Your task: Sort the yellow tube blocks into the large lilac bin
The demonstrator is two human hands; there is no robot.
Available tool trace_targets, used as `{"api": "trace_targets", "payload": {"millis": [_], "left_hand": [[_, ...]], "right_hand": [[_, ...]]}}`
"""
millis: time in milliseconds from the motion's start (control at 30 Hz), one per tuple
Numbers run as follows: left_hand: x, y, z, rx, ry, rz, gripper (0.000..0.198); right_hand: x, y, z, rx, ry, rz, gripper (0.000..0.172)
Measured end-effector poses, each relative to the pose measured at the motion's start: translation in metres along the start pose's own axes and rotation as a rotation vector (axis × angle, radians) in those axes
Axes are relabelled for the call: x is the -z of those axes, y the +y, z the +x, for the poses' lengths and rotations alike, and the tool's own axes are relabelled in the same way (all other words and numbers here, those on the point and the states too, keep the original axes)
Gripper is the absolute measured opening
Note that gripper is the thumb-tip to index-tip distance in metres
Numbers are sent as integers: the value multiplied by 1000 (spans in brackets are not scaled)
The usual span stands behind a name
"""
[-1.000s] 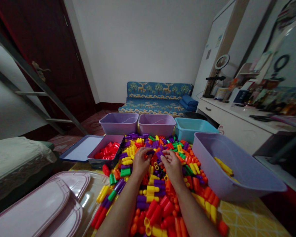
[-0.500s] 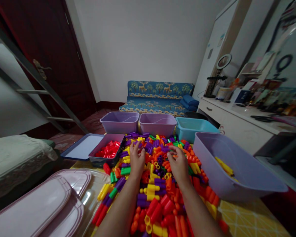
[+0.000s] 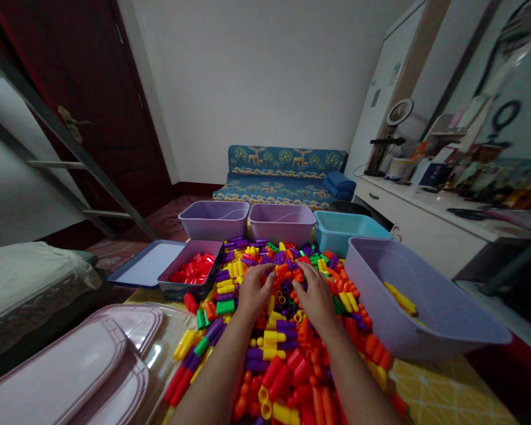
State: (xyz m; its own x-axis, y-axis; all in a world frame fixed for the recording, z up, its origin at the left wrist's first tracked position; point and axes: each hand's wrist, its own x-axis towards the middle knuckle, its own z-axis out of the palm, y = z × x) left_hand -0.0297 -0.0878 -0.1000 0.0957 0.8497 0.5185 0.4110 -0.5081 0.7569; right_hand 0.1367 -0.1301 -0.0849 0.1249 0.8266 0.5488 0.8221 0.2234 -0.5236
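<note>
A wide heap of plastic bullet-shaped building pieces (image 3: 274,339) in red, orange, yellow, purple and green covers the table in front of me. Over its middle, my left hand (image 3: 253,290) reaches in with fingers stretched out and thumb apart. My right hand (image 3: 315,295) faces it from the other side, also open, thumb away from the fingers. Orange and purple pieces (image 3: 285,287) lie between the two hands. Both hands' fingertips are close to the orange pieces at the centre; whether they touch them I cannot tell. No piece shows in either hand.
Two purple bins (image 3: 213,221) and a turquoise bin (image 3: 351,227) line the far side. At right, a larger purple bin (image 3: 425,330) holds a few yellow pieces. Red pieces fill a dark-sided box (image 3: 190,290) at left, beside its blue-edged lid (image 3: 148,264). Pink lids (image 3: 57,366) lie front left.
My hands have moved inward toward each other over the heap. The left went right and the right shifted slightly left, both with fingers straighter than before.
</note>
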Motion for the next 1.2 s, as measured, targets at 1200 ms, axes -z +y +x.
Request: {"api": "trace_targets", "payload": {"millis": [1200], "left_hand": [[2,5,0,218,-175,-506,37]], "right_hand": [[-9,-24,-5,-153,-47,478,26]]}}
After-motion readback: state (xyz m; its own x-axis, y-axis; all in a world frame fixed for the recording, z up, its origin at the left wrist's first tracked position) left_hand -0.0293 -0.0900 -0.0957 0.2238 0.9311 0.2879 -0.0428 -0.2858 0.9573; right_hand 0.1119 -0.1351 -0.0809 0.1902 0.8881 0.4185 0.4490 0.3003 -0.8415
